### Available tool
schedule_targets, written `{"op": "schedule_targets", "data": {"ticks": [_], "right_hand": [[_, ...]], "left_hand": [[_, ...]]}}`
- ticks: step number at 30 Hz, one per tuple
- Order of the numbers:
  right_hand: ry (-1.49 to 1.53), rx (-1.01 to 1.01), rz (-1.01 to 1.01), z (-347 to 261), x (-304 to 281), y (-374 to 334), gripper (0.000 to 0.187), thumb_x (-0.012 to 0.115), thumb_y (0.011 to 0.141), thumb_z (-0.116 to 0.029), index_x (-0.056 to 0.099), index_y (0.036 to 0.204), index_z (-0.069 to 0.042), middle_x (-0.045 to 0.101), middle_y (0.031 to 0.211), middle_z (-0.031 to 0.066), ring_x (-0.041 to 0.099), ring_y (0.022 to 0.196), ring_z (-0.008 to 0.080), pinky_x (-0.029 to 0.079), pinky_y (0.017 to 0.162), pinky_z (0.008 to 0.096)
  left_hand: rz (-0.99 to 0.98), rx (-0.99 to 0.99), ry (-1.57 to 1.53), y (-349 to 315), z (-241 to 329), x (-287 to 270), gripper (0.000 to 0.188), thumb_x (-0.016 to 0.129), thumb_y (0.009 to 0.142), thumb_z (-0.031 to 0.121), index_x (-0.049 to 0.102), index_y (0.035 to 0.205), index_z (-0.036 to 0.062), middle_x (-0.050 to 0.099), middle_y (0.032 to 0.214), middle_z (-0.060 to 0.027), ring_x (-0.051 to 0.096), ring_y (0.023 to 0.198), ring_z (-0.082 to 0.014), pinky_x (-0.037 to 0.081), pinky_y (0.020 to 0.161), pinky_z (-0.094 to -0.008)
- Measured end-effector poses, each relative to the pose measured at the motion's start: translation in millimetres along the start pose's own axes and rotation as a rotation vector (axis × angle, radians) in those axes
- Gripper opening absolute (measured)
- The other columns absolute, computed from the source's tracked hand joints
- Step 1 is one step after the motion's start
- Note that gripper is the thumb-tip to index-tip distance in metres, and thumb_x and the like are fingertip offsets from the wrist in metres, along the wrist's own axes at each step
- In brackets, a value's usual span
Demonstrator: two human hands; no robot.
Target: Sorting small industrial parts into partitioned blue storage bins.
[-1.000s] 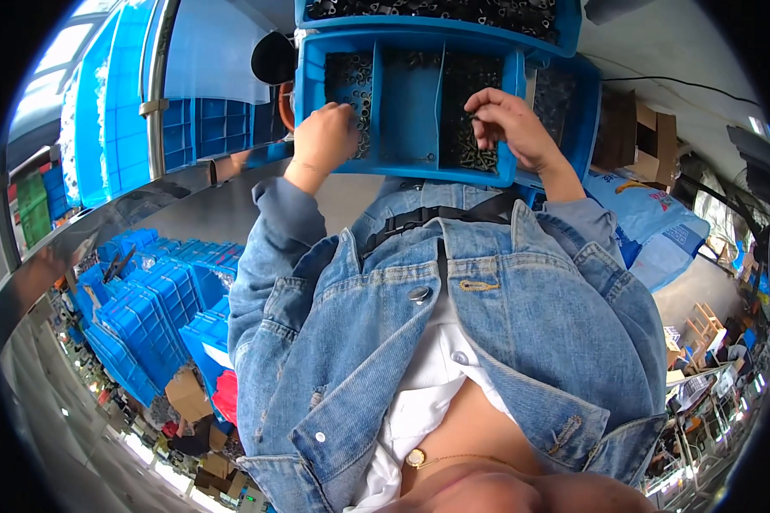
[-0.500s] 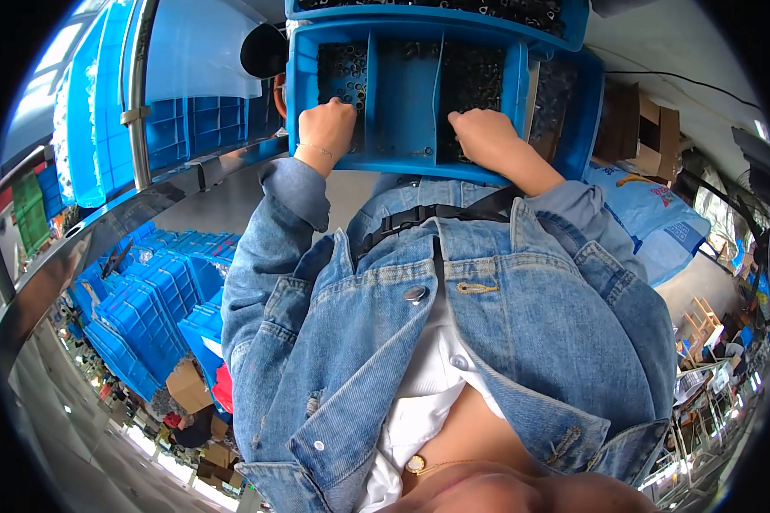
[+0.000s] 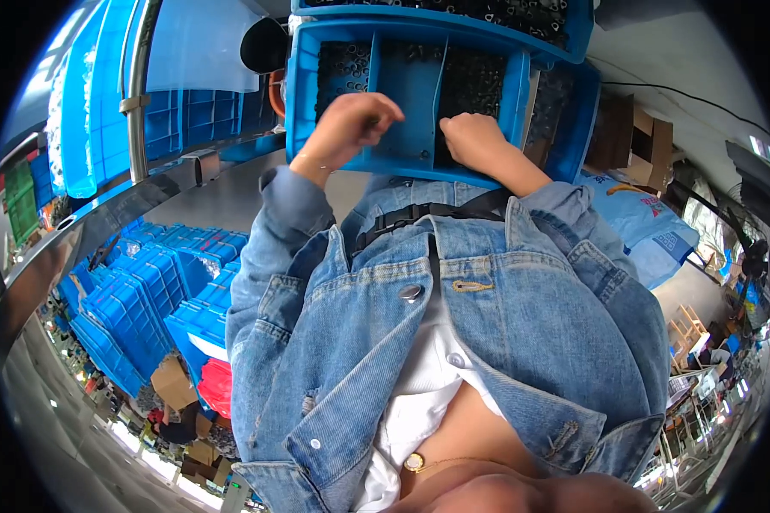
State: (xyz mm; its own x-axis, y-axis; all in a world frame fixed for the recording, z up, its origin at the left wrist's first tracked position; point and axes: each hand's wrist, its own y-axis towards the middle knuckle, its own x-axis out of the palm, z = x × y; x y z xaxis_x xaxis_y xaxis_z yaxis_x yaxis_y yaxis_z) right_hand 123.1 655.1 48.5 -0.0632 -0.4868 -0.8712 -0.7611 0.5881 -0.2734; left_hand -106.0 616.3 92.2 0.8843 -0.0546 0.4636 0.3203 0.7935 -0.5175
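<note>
A blue divided bin (image 3: 302,77) is in front of my body. Its left section holds small dark ring-like parts (image 3: 344,60), and its right section holds a pile of small dark parts (image 3: 477,81). Between them, the middle section's blue floor shows. My left hand (image 3: 348,128) is over the divider between the left and middle sections, its fingers curled and pointing right; a small thing may be in them, but blur hides it. At the near end of the right section, my right hand (image 3: 479,144) is closed with its fingertips pressed together. Whatever it holds is hidden.
Another blue bin (image 3: 453,12) of small dark parts sits beyond, with a blue bin (image 3: 583,120) at right. A metal post (image 3: 137,94) and rail stand left, above stacked blue crates (image 3: 145,282). Cardboard boxes (image 3: 650,141) and a blue-white bag (image 3: 642,227) lie right.
My left hand has lifted from the left section and swung right toward the middle one. My right hand has shifted slightly left and stays closed.
</note>
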Motion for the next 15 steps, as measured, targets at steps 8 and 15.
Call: {"op": "schedule_targets", "data": {"ticks": [8, 15], "right_hand": [[0.054, 0.061, -0.109, 7.4, -18.5, 1.4, 0.011, 0.055, 0.070, -0.008, 0.061, 0.076, -0.002, 0.061, 0.066, 0.0141, 0.061, 0.060, 0.0297, 0.048, 0.051, 0.0404], [1.803, 0.164, 0.130, 50.0, -124.8, 14.8, 0.020, 0.051, 0.081, -0.023, 0.060, 0.089, -0.007, 0.054, 0.071, 0.0014, 0.044, 0.054, 0.0121, 0.036, 0.047, 0.0247]], "left_hand": [[0.006, 0.066, 1.552, 42.7, -44.8, 27.2, 0.016, 0.060, 0.069, 0.015, 0.066, 0.078, 0.0033, 0.065, 0.082, -0.0162, 0.064, 0.075, -0.0313, 0.052, 0.067, -0.0381], [0.127, -0.109, 1.636, 53.5, -53.5, 38.6, 0.016, 0.060, 0.066, 0.011, 0.066, 0.078, 0.0022, 0.065, 0.082, -0.0185, 0.064, 0.080, -0.0338, 0.052, 0.069, -0.0410]]}}
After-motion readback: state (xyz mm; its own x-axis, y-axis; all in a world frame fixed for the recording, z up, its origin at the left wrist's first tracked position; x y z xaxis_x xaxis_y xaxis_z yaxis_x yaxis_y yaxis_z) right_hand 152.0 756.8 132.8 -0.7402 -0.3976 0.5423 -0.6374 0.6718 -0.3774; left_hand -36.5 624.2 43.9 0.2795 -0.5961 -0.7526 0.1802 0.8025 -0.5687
